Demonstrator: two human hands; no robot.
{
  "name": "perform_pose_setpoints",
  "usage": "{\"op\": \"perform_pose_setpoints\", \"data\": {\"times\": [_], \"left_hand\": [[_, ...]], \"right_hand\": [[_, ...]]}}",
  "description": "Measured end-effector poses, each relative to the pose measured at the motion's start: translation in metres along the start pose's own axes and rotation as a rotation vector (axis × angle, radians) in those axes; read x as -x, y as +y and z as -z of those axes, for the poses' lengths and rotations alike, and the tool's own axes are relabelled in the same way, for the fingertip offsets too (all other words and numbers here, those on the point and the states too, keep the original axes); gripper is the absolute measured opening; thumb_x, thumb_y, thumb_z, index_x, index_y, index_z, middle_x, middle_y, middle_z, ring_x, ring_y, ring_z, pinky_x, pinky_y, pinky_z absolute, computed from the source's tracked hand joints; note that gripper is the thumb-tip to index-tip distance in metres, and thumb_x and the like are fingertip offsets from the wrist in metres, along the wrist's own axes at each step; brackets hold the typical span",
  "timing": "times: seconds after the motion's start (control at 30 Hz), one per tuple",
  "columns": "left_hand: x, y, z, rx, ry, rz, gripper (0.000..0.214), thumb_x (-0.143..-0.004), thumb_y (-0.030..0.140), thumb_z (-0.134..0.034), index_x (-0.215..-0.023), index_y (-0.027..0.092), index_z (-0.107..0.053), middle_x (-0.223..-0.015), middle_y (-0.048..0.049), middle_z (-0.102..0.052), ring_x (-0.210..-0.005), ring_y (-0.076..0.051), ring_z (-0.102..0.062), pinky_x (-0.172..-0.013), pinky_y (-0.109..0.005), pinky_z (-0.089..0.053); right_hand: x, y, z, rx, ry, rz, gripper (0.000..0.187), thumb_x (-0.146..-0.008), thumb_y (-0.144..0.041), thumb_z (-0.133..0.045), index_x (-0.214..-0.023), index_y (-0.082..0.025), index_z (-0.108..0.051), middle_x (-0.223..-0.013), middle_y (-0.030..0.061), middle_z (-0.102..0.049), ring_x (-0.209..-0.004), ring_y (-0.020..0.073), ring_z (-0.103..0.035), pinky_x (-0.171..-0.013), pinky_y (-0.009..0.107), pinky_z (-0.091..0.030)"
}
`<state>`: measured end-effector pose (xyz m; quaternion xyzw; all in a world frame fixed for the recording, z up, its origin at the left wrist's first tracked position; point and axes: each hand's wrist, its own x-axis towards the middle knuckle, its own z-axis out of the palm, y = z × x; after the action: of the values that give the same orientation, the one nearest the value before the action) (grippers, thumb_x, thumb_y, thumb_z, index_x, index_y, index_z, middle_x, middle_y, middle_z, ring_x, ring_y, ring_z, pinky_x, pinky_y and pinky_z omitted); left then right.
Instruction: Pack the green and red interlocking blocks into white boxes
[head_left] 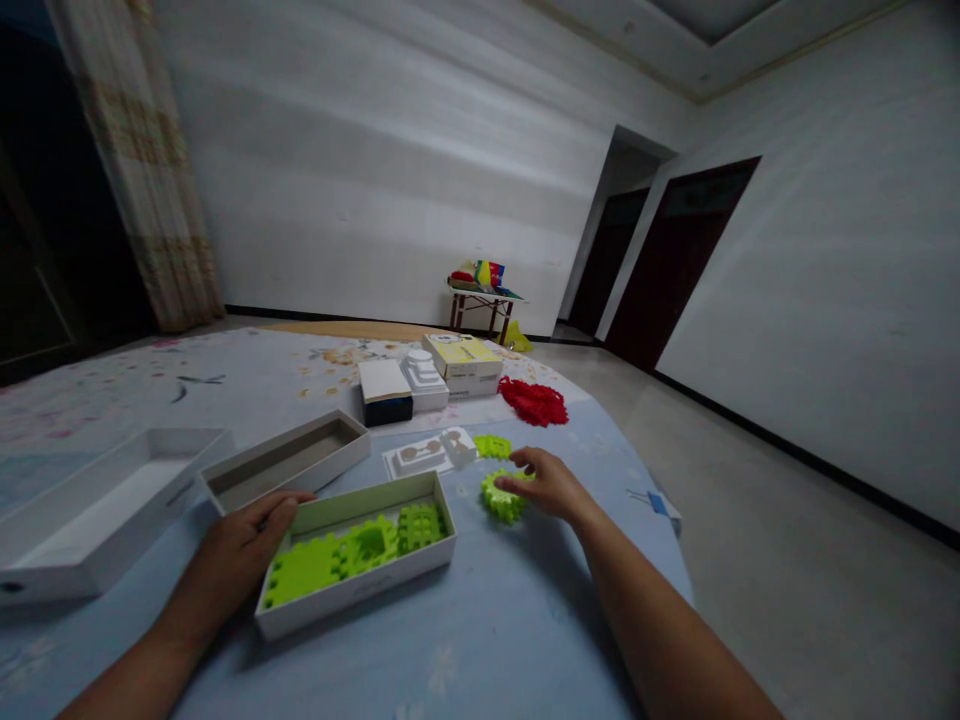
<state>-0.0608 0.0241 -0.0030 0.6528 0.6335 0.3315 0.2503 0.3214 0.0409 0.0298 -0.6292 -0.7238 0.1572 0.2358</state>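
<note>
Pickup seems in hand: next, close your right hand (553, 485), fingers apart, on the near green piece (500, 506); your left hand (238, 545) touches the loaded box (360, 595), grip unclear.

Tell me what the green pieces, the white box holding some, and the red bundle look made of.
Green pieces: matte foam or plastic, perhaps; thick, notched, evenly coloured.
White box: probably smooth cardboard; thin, straight walls.
Red bundle: maybe yarn or cord; stringy, tangled look.
</note>
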Motion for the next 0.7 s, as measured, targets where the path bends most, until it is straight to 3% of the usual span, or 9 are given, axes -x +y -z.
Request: {"op": "perform_pose_setpoints", "data": {"times": [0.13,0.27,0.4,0.7], "left_hand": [[-0.001,-0.002,-0.001,0.005,-0.01,0.016,0.049,-0.079,0.053,-0.033,-0.101,0.016,-0.059,-0.083,-0.0019,-0.07,-0.068,-0.018,-0.064,-0.057,-0.023,-0.047],[0.001,-0.002,-0.001,0.038,-0.012,0.021,0.049,-0.079,0.053,-0.035,-0.102,0.017,-0.058,-0.082,-0.0015,-0.07,-0.066,-0.018,-0.065,-0.055,-0.023,-0.047],[0.005,0.003,0.001,0.032,0.005,0.014,0.046,-0.08,0.05,-0.036,-0.101,0.016,-0.059,-0.079,-0.0015,-0.07,-0.064,-0.017,-0.064,-0.053,-0.022,-0.047],[0.008,0.007,0.002,0.031,0.031,-0.044,0.04,-0.081,0.046,-0.039,-0.098,0.017,-0.061,-0.082,-0.001,-0.071,-0.069,-0.018,-0.064,-0.057,-0.023,-0.048]], "right_hand": [[0.008,-0.015,-0.01,0.198,-0.046,-0.008,0.075,-0.058,-0.067,-0.059,-0.114,-0.018,-0.054,-0.106,0.0117,-0.058,-0.099,0.0261,-0.053,-0.082,0.034,-0.039],[0.011,-0.023,-0.016,0.337,-0.05,-0.02,0.064,-0.067,-0.055,-0.057,-0.118,-0.019,-0.05,-0.108,0.013,-0.056,-0.099,0.026,-0.052,-0.081,0.033,-0.038],[0.011,-0.021,-0.014,0.334,-0.091,0.004,0.058,-0.068,-0.044,-0.058,-0.12,-0.021,-0.047,-0.111,0.0112,-0.054,-0.103,0.0247,-0.049,-0.081,0.031,-0.037],[0.009,-0.018,-0.012,0.315,-0.165,-0.051,0.064,-0.063,-0.041,-0.063,-0.121,-0.02,-0.044,-0.106,0.0134,-0.058,-0.095,0.0277,-0.054,-0.075,0.033,-0.039]]}}
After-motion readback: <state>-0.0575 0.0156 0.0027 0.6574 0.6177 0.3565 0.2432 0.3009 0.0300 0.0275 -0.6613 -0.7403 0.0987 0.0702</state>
